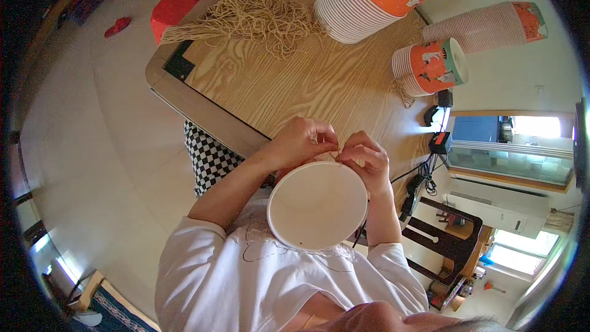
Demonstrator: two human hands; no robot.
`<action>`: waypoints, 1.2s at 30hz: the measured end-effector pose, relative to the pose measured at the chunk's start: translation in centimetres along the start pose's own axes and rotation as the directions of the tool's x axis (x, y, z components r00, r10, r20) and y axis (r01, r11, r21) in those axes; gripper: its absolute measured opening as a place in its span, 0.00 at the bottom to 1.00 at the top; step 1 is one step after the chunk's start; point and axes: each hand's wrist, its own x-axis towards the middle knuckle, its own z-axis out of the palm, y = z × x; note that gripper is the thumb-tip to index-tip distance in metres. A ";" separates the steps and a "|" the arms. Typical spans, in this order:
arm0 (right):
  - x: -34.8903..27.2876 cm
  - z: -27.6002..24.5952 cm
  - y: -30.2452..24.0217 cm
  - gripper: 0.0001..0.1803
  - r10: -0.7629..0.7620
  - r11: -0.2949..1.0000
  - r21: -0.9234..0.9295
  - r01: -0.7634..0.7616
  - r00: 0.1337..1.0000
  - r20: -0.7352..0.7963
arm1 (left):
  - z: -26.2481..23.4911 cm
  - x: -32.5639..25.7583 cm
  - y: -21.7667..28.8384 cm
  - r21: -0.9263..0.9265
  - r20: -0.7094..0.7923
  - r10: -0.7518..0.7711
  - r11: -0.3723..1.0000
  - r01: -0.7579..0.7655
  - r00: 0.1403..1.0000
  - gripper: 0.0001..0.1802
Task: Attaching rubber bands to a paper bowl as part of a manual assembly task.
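White short sleeves leave both forearms bare, and the left hand (305, 141) and right hand (369, 157) come together, nearly touching, at the far rim of a round paper bucket (318, 206). Each hand is mostly closed, fingers curled and tips pinched on something slight at that rim (perhaps a strand of twine, too small to tell). Neither palm wraps the bucket, and I cannot tell what bears its weight; it sits just in front of the white shirt (212, 283).

From the left hand the bucket lies at six o'clock, from the right between seven and eight. Its pale mouth faces back toward the wearer, and its long axis appears to run from there away beneath the fingers; the outer wall is mostly hidden. Both hands are about equally near the rim.

Farther out, reading the clock from the pinched fingertips, a tangled bundle of tan twine (258, 21) lies at eleven on the wood-grain surface (301, 86), nearer the left hand. One large nested stack of orange printed buckets (369, 0) stands just past twelve. Between one and two sits a smaller stack (427, 67), with a long stack (491, 26) beyond it. Toward three, nearer the right hand, is a black power adapter (440, 142); at nine, checkered fabric (208, 158) shows past the edge.
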 end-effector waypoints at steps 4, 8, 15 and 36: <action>0.0 -0.2 0.0 0.07 -0.032 0.992 0.123 0.033 0.999 -0.009 | 0.1 0.1 -0.2 0.008 0.012 -0.025 1.000 0.025 1.000 0.08; 0.0 -0.4 -0.1 0.07 -0.036 0.988 0.148 0.034 0.999 0.013 | 0.0 0.1 -0.3 0.027 0.017 0.000 1.000 -0.001 1.000 0.08; -0.3 -0.3 0.3 0.07 -0.021 0.983 0.183 0.020 1.000 0.007 | 0.0 0.0 -0.3 0.042 0.044 0.011 0.999 -0.013 0.999 0.09; -1.9 -2.9 -1.0 0.15 0.059 0.998 -0.024 -0.062 0.995 -0.082 | -6.0 -5.6 3.2 -0.446 0.057 -0.128 0.884 0.141 0.990 0.09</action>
